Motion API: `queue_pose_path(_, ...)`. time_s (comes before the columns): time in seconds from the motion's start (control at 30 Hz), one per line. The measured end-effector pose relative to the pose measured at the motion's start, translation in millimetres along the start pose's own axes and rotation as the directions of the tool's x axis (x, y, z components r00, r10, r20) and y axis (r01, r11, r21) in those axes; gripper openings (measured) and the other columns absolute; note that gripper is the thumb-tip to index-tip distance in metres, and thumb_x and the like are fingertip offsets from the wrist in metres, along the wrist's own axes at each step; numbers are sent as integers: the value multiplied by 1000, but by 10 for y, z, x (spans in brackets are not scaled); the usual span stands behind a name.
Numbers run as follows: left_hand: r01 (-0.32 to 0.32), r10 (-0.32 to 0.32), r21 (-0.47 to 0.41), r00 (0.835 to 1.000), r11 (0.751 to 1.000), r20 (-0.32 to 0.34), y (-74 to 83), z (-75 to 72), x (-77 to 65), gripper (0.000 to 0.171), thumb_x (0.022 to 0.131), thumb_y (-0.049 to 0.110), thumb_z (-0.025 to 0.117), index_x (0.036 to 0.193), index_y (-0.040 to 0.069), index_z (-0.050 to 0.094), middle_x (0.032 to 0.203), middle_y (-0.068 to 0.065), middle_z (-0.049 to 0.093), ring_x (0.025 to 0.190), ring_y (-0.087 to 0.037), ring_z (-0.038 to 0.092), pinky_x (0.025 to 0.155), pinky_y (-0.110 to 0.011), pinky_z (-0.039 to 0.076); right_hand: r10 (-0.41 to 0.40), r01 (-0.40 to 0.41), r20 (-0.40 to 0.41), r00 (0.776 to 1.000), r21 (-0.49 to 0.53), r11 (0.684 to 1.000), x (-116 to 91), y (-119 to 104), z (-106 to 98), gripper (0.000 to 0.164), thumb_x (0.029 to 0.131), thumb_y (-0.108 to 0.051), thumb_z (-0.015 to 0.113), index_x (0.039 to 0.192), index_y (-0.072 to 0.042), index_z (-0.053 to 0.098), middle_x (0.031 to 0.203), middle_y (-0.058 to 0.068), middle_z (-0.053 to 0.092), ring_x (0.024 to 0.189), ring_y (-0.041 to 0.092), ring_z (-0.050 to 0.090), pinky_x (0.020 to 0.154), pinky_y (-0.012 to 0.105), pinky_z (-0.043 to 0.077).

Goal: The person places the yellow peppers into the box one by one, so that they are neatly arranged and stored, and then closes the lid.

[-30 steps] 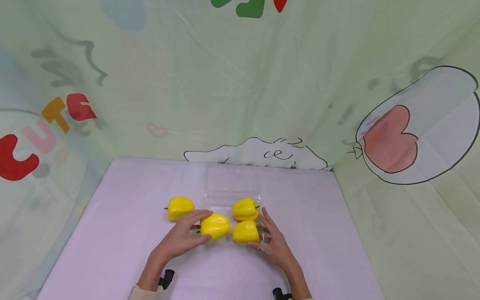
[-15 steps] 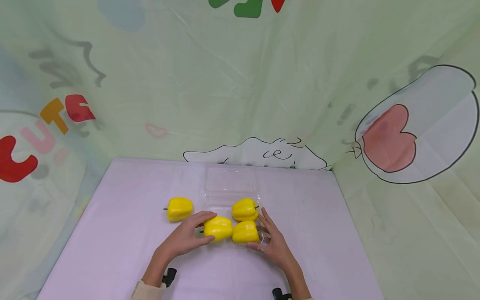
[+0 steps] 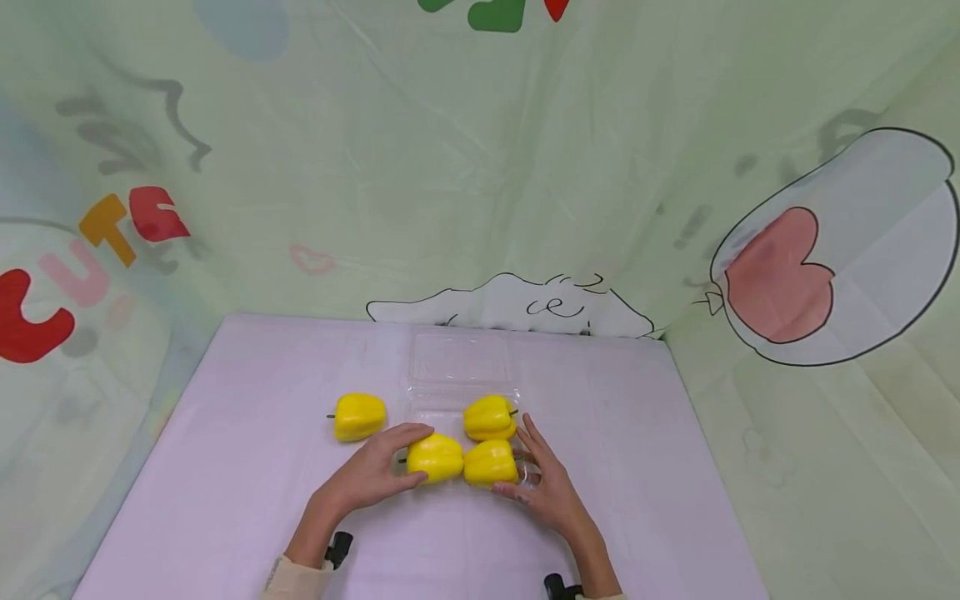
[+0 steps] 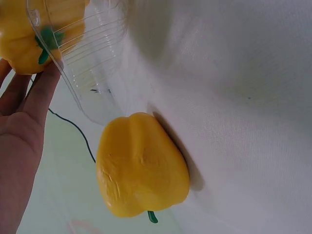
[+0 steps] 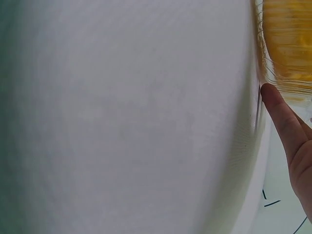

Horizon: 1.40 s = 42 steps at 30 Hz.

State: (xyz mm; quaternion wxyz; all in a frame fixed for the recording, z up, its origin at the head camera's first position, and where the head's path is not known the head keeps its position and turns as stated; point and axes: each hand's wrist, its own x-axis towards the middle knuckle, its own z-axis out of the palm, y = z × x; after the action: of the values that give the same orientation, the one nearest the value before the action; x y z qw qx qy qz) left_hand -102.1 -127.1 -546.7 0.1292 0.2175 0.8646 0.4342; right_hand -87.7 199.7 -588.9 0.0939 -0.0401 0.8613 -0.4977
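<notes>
A clear plastic clamshell container lies on the table, its lid folded back away from me. Two yellow bell peppers rest at its right end, one behind and one in front. My left hand grips a third yellow bell pepper by its stem end, at the container's front left, right against the front pepper. My right hand holds the container's right end, thumb at the front corner and fingers along the side. In the right wrist view, a fingertip touches the ribbed plastic wall.
Another yellow bell pepper lies on the table left of the container, its stem pointing left. The lilac-covered table is bordered by printed cloth walls at the back and both sides.
My left hand has moved slightly right and toward me with its pepper, which now meets the front right pepper. During the last half second both hands have hardly moved.
</notes>
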Motion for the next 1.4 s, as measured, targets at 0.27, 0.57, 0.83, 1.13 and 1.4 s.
queue_pose_path(0.27, 5, -5, 4, 1000, 1000, 10, 14, 2, 8, 62, 93, 26, 81, 150, 12, 60, 154, -5, 61, 147, -29, 54, 123, -55, 46, -20, 20, -1, 1000, -30, 999, 1, 14, -2, 106, 79, -38, 94, 166, -26, 36, 180, 1, 18, 141, 36, 60, 104, 41, 62)
queue_pose_path(0.57, 12, -12, -26, 1000, 1000, 20, -31, 11, 33, 63, 92, 29, 83, 149, 12, 61, 152, -4, 63, 145, -29, 56, 122, -54, 48, -27, 27, -2, 1000, -38, 999, -7, 16, 12, 105, 79, -39, 94, 166, -26, 36, 180, -1, 17, 140, 36, 61, 104, 41, 62)
queue_pose_path(0.83, 45, -44, -57, 999, 997, 20, -56, -17, 66, 66, 87, 31, 88, 147, 16, 63, 150, -1, 65, 144, -28, 58, 121, -53, 48, -38, 37, -5, 999, -60, 997, -6, 29, 13, 105, 79, -36, 94, 166, -26, 36, 180, -1, 17, 141, 35, 60, 105, 42, 62)
queue_pose_path(1.13, 24, -22, -74, 999, 997, 35, -69, -37, 85, 67, 88, 31, 87, 147, 13, 62, 150, -3, 66, 143, -30, 60, 120, -53, 49, -43, 42, -11, 999, -56, 998, 5, 24, 5, 104, 79, -37, 94, 166, -25, 37, 180, -1, 17, 141, 36, 60, 106, 42, 61)
queue_pose_path(1.4, 20, -18, -37, 998, 999, 56, -55, -58, 98, 67, 87, 28, 87, 147, 11, 62, 151, -6, 65, 144, -31, 59, 121, -52, 49, -45, 44, -12, 999, -52, 998, 4, 18, 5, 104, 79, -37, 93, 166, -24, 37, 180, 0, 18, 141, 39, 59, 106, 45, 61)
